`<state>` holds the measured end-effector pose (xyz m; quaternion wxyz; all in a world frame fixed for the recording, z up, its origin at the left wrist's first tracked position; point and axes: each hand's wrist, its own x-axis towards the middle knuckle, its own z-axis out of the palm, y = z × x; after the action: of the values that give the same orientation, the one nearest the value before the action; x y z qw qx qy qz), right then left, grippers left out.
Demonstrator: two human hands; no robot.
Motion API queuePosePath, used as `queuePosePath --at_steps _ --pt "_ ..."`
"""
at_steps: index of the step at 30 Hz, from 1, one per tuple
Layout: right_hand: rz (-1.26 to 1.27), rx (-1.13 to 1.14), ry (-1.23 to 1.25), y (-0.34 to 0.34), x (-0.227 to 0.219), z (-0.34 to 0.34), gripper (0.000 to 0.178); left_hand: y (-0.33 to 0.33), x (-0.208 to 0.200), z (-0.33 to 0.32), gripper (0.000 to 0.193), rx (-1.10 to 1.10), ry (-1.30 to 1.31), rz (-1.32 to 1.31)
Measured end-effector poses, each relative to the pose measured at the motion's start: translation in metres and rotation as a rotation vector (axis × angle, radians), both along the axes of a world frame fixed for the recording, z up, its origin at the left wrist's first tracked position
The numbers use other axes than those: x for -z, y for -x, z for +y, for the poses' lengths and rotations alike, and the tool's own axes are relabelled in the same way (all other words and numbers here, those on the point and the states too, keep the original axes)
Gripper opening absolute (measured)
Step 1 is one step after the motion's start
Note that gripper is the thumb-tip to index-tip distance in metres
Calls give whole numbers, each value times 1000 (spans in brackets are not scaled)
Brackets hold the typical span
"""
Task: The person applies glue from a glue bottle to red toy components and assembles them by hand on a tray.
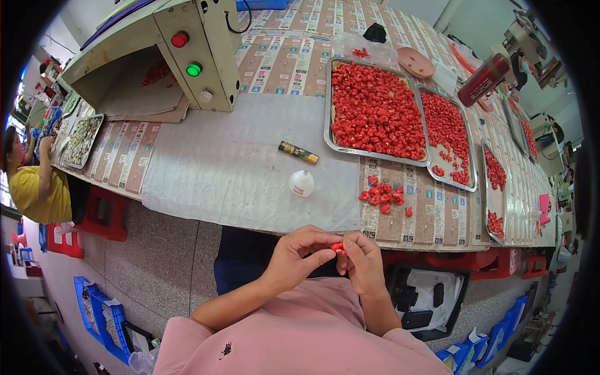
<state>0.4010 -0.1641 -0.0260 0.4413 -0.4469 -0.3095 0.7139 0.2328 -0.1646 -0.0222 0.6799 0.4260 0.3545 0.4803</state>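
Just off the table's near edge, my left hand (302,251) and my right hand (364,262) meet with fingertips pinched on one small glossy red piece (338,248). Its exact kind is too small to make out. On the table ahead stands a small white round bottle (302,183) with a thin tip. Behind it lies a black and gold cylindrical tube (298,152). To the right, a loose pile of similar red pieces (382,195) rests on the patterned tabletop. Beyond that pile, a metal tray (375,152) is heaped with red pieces.
A second tray (451,181) and a narrower tray (487,156) also hold red pieces. A red thermos (484,80) stands behind them. At the left is a metal machine (206,56) with red and green buttons. A person in yellow (39,194) sits by a tray of pale pieces (83,142).
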Motion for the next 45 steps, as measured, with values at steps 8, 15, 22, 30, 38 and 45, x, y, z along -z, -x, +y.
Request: queuePosePath --at_steps 8,15,22,30,38,45 --pt "-291 71 -533 1 -3 -1 15 2 2 0 21 -24 26 6" --pt "-519 10 -677 -5 -3 -1 10 2 2 0 21 -44 31 3" --pt "-497 25 -625 -2 -4 -2 8 1 4 0 21 -54 20 6" --pt "-417 73 -553 3 -5 -3 8 0 6 -1 19 -80 -71 99" --pt "-448 4 -533 -3 -8 -4 7 -1 5 -1 18 -90 -102 149" --pt "-387 25 -497 -2 -11 -1 5 -2 3 0 17 -88 -127 197"
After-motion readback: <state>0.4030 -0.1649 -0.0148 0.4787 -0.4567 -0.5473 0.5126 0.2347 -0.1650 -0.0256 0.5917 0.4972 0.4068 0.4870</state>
